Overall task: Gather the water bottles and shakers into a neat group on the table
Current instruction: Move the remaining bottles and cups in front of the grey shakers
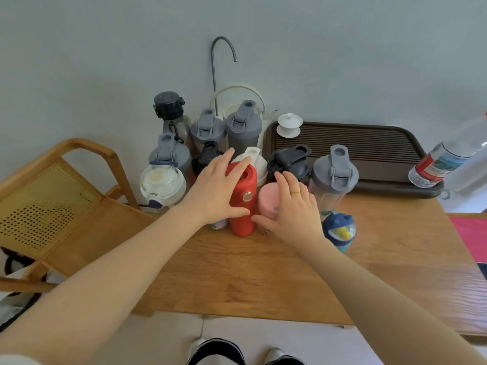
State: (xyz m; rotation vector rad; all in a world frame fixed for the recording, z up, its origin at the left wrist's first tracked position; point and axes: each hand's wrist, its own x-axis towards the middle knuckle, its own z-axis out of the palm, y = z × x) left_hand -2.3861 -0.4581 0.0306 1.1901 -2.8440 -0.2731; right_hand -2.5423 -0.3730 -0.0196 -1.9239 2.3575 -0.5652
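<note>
**Bottles nearly mustered at the back of the bench**

The fingers [238,164] of the left hand [213,191] lie spread across the top and side of a red flask [243,204], thumb low on its body, cupping rather than clenching it. The right hand [292,206], a gold ring on one finger, curves loosely around a pink bottle [267,200] that stands just beside the red one; whether the palm presses the bottle cannot be told. Both flasks stand upright at the front of the cluster.

Behind them, packed close against the wall, stand a white-lidded shaker [254,160], a black-lidded shaker [288,162], three grey-lidded shakers [243,126], a dark bottle with a black cap [170,109] and a clear bottle with a white lid [162,184] on the left flank. A clear shaker with a grey lid [333,172] stands at the right edge, touching or nearly touching its neighbours, and a small blue children's bottle [340,230] sits just in front of it, slightly proud of the group.

A labelled plastic water bottle [448,159] leans on the dark tea tray [369,148], well apart from the rest.

By appearances the gathering is mostly done: what seems left is to snug in the red and pink pair, tuck the blue bottle closer, and perhaps fetch the leaning one.
</note>
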